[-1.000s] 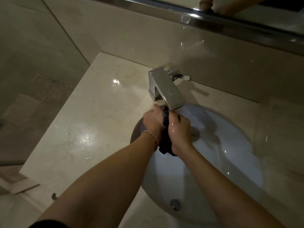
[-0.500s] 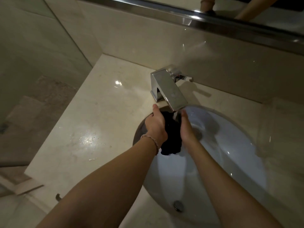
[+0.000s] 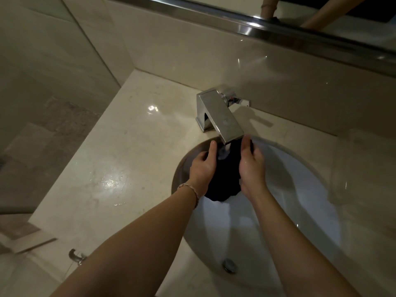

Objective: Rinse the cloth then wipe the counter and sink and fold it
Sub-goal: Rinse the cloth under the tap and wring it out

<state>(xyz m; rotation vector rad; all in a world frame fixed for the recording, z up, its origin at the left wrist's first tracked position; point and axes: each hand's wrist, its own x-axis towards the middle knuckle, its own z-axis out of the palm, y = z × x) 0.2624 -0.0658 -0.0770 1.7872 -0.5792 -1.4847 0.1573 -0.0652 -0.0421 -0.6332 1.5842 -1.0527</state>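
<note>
Dark cloth [image 3: 222, 174]: we hold it spread over the sink [image 3: 300, 211] basin, its upper part right under the spout of the chrome faucet [image 3: 220, 116], where water strikes it; we judge rinsing is underway. Left hand [image 3: 202, 166] and right hand [image 3: 252, 168]: each grips a side edge, thumbs on top, keeping the fabric open to the stream. Surroundings: drain plug [image 3: 229, 264] at the basin's near side; wet patches on the counter [image 3: 120, 163] left of the basin; mirror ledge [image 3: 246, 28] along the back wall; nothing obstructs the wiping to come.
</note>
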